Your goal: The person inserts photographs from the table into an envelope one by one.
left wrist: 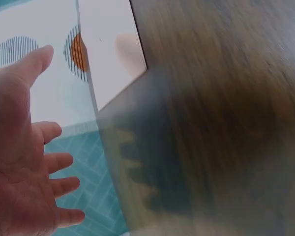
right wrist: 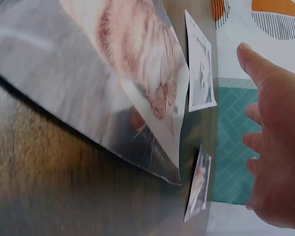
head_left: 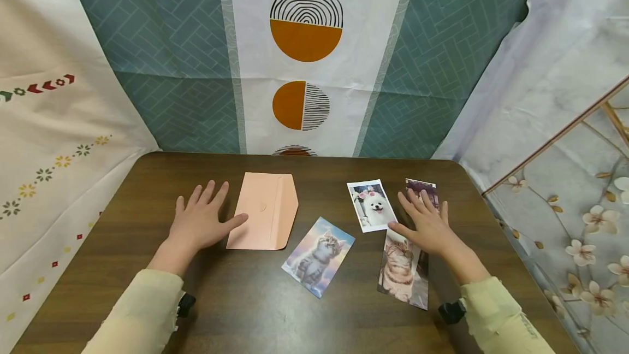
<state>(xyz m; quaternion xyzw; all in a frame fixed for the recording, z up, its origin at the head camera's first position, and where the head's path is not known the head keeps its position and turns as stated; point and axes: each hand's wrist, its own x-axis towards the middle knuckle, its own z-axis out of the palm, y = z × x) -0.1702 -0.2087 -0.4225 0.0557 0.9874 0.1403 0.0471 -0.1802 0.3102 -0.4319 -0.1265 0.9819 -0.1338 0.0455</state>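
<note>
My left hand (head_left: 200,222) hovers with spread fingers beside a pink envelope (head_left: 257,214), its thumb overlapping the envelope's left edge in the head view. The envelope's pointed flap faces right. My right hand (head_left: 426,224), fingers also spread, is over several photo cards and holds nothing. Below it lies an orange cat card (head_left: 399,275), partly covered by the hand in the head view. A white dog card (head_left: 372,206) lies to its upper left, and a purplish card (head_left: 422,187) sits behind the fingers. Between the hands, a grey kitten card (head_left: 318,257) lies tilted.
The brown wooden table (head_left: 236,310) has rounded far corners. A teal and white patterned cloth (head_left: 196,70) hangs right behind it. Light printed cloths hang at the left (head_left: 54,141) and right (head_left: 555,179) sides.
</note>
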